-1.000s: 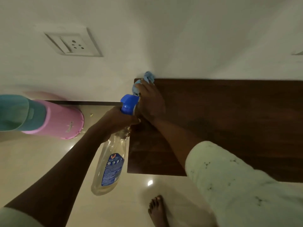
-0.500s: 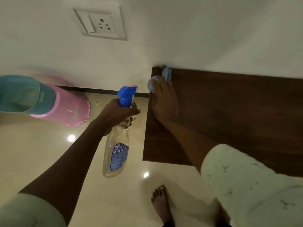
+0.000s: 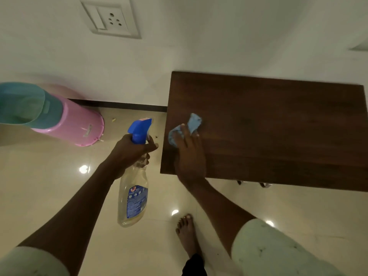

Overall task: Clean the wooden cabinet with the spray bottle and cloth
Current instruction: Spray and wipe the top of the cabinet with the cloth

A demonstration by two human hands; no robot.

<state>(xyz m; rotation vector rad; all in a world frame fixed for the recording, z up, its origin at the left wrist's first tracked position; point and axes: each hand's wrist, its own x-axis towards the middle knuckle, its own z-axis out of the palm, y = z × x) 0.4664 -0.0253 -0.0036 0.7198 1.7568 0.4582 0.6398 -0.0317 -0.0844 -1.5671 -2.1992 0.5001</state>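
Observation:
The dark wooden cabinet top (image 3: 278,128) fills the right of the head view, set against the white wall. My right hand (image 3: 189,154) lies flat near its left edge and presses a crumpled light blue cloth (image 3: 191,124) onto the wood. My left hand (image 3: 133,148) grips the neck of a clear spray bottle (image 3: 133,194) with a blue trigger head. The bottle hangs over the floor just left of the cabinet and holds pale liquid.
A pink bin with a teal bucket on it (image 3: 65,120) stands on the tiled floor at the left by the wall. A wall socket (image 3: 111,18) sits above. My bare foot (image 3: 187,234) is on the floor near the cabinet's front edge.
My right hand has drawn the cloth back from the cabinet's far left corner toward the front edge. The view has shifted, and the spray bottle stays in my left hand.

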